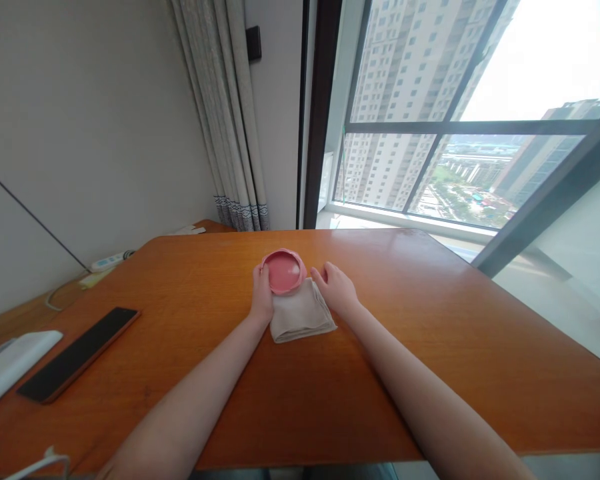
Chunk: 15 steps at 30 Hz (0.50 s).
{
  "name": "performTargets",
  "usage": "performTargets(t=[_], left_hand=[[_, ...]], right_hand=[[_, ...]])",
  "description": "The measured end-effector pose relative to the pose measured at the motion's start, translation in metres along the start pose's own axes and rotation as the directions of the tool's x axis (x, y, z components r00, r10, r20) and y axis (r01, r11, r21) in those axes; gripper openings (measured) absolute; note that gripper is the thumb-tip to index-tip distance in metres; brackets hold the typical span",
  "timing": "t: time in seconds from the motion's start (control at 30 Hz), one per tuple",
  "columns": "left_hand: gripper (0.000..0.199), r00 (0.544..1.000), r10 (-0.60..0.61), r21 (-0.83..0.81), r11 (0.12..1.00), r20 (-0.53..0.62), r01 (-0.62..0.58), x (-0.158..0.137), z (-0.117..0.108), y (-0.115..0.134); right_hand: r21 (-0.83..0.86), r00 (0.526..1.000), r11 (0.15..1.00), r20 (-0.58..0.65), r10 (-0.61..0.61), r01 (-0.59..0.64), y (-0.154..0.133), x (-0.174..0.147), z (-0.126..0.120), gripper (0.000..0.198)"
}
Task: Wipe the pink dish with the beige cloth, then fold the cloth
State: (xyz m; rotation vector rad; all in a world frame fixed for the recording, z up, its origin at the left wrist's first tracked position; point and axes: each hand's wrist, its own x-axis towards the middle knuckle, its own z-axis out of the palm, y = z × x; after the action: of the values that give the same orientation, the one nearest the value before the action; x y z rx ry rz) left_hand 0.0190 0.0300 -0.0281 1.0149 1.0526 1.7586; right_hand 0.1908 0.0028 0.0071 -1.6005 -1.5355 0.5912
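Observation:
A pink bowl (281, 273) with a wavy rim is tilted so that its inside faces me, and a pale spot shows on the right of its interior. My left hand (263, 293) grips its left side, thumb at the rim. Under and in front of the bowl, a folded beige cloth (303, 317) lies on the table. Just right of the bowl and the cloth's upper corner is my right hand (336, 288). Its fingers are curled in, and whatever they may hold is hidden from view.
The wooden table (405, 347) has a black flat phone-like slab (80, 353) at left, beside a white object (23, 360). A white cable (45, 461) lies at the front left corner. A power strip (111, 261) sits by the wall; a window (430, 127) rises beyond the table.

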Motion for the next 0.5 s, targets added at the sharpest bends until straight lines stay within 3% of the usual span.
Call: performTargets(t=[0.07, 0.17, 0.27, 0.37, 0.43, 0.5], left_hand=[[0.030, 0.993, 0.004, 0.064, 0.998, 0.117, -0.011, -0.003, 0.001, 0.003], [0.032, 0.942, -0.023, 0.132, 0.991, 0.336, -0.023, -0.008, 0.002, 0.007], [0.040, 0.889, -0.079, 0.140, 0.990, 0.451, 0.017, -0.010, 0.004, 0.005], [0.042, 0.835, -0.165, 0.256, 0.966, 0.525, 0.030, -0.014, 0.005, 0.001], [0.035, 0.777, -0.139, 0.380, 0.915, 0.614, -0.136, -0.016, 0.004, 0.002], [0.025, 0.704, -0.070, 0.430, 0.833, 0.706, -0.348, -0.018, 0.002, 0.006]], right_hand=[[0.264, 0.989, 0.954, -0.011, -0.145, 0.143, 0.000, -0.001, 0.007, 0.038], [0.543, 0.981, 0.825, 0.009, -0.194, 0.158, 0.002, -0.001, 0.020, 0.043], [0.638, 0.997, 0.766, -0.037, -0.071, 0.078, 0.012, 0.010, 0.021, 0.028], [0.720, 0.988, 0.694, -0.106, 0.114, -0.003, 0.030, 0.031, 0.000, 0.032], [0.728, 0.946, 0.685, -0.215, 0.242, -0.010, 0.047, 0.044, -0.025, 0.038], [0.653, 0.864, 0.757, -0.383, 0.329, 0.001, 0.067, 0.052, -0.054, 0.040]])
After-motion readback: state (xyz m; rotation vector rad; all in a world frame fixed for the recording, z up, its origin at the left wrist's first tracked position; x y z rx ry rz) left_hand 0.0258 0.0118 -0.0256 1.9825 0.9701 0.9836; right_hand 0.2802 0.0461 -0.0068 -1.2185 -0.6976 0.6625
